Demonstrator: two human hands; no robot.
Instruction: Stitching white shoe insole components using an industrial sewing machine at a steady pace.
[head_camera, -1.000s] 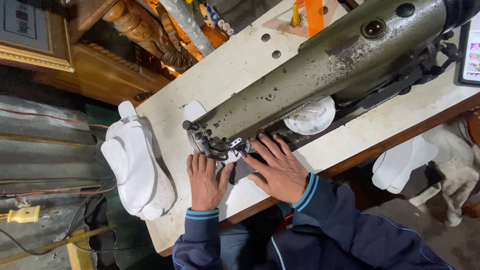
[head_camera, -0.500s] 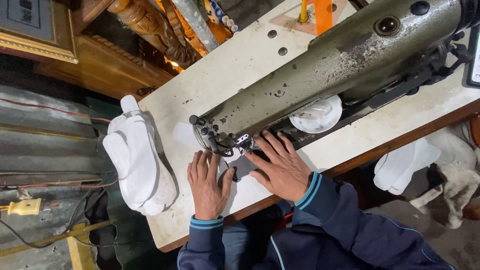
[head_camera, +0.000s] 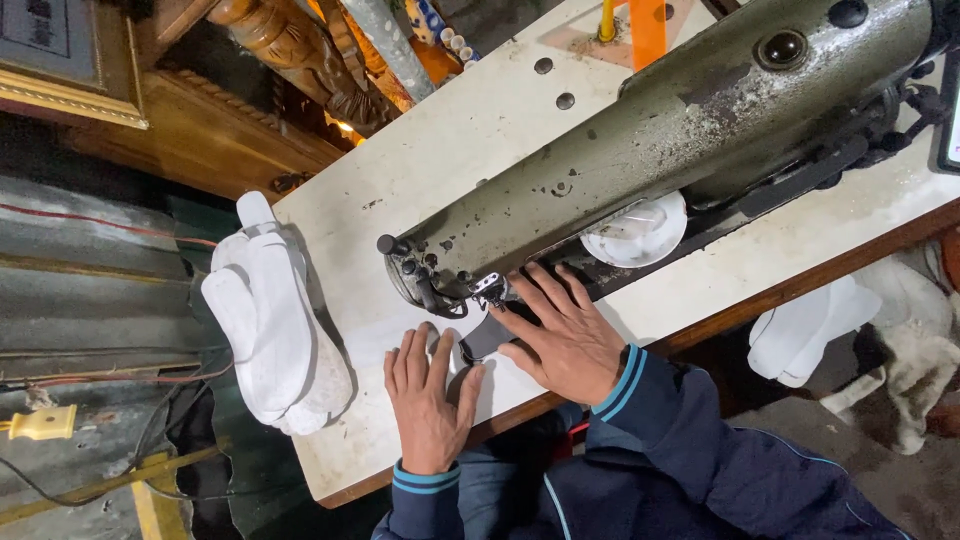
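Here both hands are pressing flat: left hand (head_camera: 428, 405) and right hand (head_camera: 568, 338), fingers spread, feeding cloth (head_camera: 385, 335) under the needle (head_camera: 478, 292); steady guiding seems needed.

At the left edge of my cream worktable (head_camera: 470, 130) lies a stack of white fabric pieces (head_camera: 270, 320), partly hanging over. A round white plastic dish (head_camera: 640, 232) sits at centre right. Carved brown wooden furniture (head_camera: 290, 50) fills the upper left. A yellow plug (head_camera: 40, 424) lies at lower left, and white cloth bundles (head_camera: 810, 330) at lower right.
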